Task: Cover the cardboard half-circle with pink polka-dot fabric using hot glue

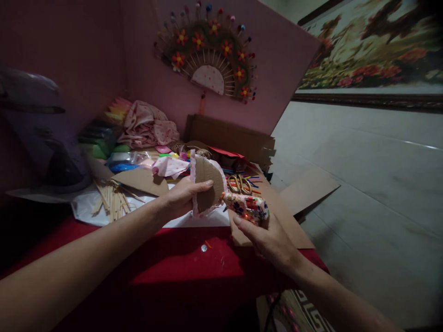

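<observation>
My left hand (185, 196) grips a half-round piece of brown cardboard (207, 182), thumb on its face. Pink dotted cloth runs along the edges of the piece, which is held upright with its straight side to the left. In my right hand (268, 237) is a glue gun (245, 207) wrapped in flowered cloth, with a small red light showing. Its orange tip sits at the curved right edge of the cardboard; whether it touches I cannot tell. Gold-handled scissors (239, 184) lie just behind the glue gun.
Wooden sticks (112, 200) and another cardboard half-round (141, 181) lie at left on white sheeting. Bunched pink cloth (148, 124) is behind. A flat cardboard sheet (287, 221) is at right. A fan decoration (207, 55) is on the pink board. The red tablecloth (166, 263) holds a small silvery disc (204, 248).
</observation>
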Demonstrator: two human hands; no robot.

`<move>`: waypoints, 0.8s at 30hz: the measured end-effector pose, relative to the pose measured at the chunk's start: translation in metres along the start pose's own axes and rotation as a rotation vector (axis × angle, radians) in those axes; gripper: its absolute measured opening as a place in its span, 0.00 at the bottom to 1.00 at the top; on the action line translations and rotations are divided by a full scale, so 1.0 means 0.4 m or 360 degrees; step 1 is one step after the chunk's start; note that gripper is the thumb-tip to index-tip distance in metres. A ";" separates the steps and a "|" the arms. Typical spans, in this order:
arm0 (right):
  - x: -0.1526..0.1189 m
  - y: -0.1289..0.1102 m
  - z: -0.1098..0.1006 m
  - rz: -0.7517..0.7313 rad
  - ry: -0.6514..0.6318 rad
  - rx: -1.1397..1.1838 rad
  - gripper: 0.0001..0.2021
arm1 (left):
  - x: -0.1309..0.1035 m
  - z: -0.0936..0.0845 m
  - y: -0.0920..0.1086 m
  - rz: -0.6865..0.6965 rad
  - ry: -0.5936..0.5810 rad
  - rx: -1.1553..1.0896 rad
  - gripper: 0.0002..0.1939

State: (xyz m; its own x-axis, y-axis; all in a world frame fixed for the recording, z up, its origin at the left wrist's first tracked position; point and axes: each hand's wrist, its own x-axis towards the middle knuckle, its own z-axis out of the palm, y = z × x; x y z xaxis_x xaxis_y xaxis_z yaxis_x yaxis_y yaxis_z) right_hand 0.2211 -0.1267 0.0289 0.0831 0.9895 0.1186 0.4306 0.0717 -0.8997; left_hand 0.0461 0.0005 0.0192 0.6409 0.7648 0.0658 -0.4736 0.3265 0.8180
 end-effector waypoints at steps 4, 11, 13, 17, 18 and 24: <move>0.004 -0.009 0.002 -0.0020 0.0055 0.0033 0.13 | 0.000 0.001 -0.002 0.0006 -0.0026 -0.0016 0.12; 0.006 -0.006 -0.001 -0.0030 0.0061 0.0048 0.13 | -0.004 0.008 0.000 -0.0024 -0.0028 -0.0010 0.11; 0.005 -0.008 -0.002 -0.0033 0.0057 0.0060 0.13 | -0.004 0.006 -0.001 -0.0029 -0.0045 -0.0011 0.11; 0.006 -0.014 -0.004 -0.0067 0.0068 0.0095 0.14 | -0.003 0.005 -0.002 -0.0044 -0.0085 -0.0005 0.11; 0.006 -0.014 -0.004 -0.0064 0.0073 0.0094 0.14 | -0.004 0.006 -0.002 -0.0046 -0.0102 -0.0001 0.11; 0.001 -0.002 -0.002 -0.0037 0.0072 0.0078 0.13 | -0.007 0.008 0.003 -0.0059 -0.0039 0.0042 0.12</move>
State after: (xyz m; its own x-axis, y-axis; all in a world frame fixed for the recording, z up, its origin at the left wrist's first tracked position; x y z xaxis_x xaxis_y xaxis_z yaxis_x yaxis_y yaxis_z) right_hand 0.2215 -0.1266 0.0299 0.1144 0.9808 0.1578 0.3884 0.1020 -0.9158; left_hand 0.0459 -0.0031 0.0218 0.6724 0.7386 0.0488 -0.4332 0.3393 0.8350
